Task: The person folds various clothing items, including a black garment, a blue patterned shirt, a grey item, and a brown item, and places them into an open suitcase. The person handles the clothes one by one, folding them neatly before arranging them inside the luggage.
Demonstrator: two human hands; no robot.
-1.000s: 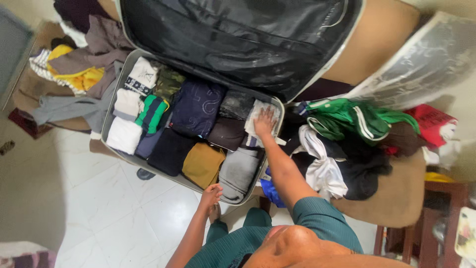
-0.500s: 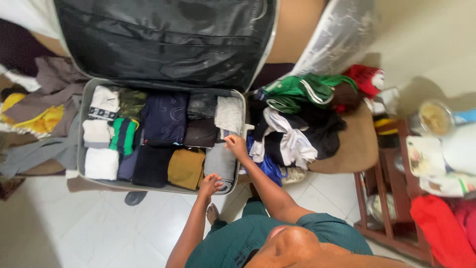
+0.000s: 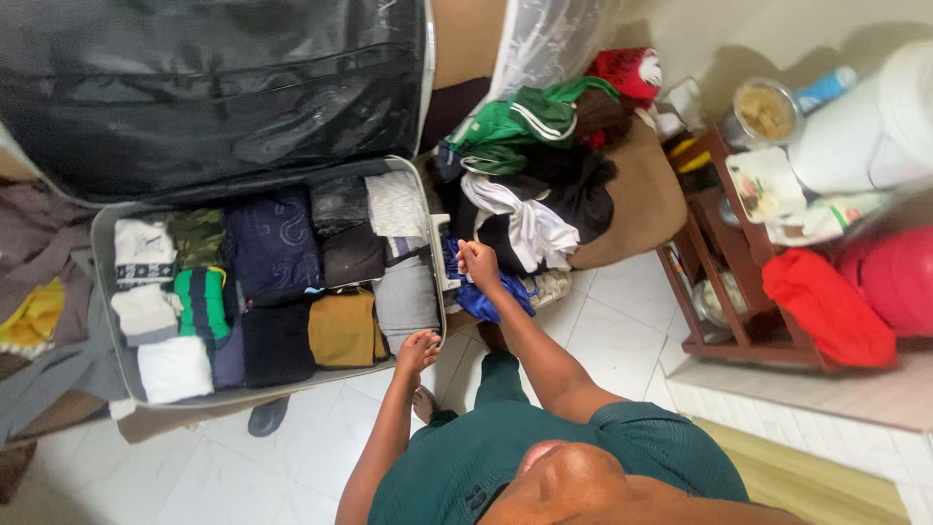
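1. Soft, light clothes pile (image 3: 530,209) lies on the cushion right of the suitcase (image 3: 428,209); best gathered by a bunched fold.
2. Right hand (image 3: 477,262) is curled closed at pile edge, contents unclear.
3. Left hand (image 3: 418,352) rests fingers-together on suitcase rim.

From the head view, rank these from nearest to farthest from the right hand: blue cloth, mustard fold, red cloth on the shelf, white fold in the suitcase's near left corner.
1. Blue cloth, just below the right hand.
2. Mustard fold, in the suitcase, left of the hand.
3. Too close to call: red cloth, far right, and white fold, far left.
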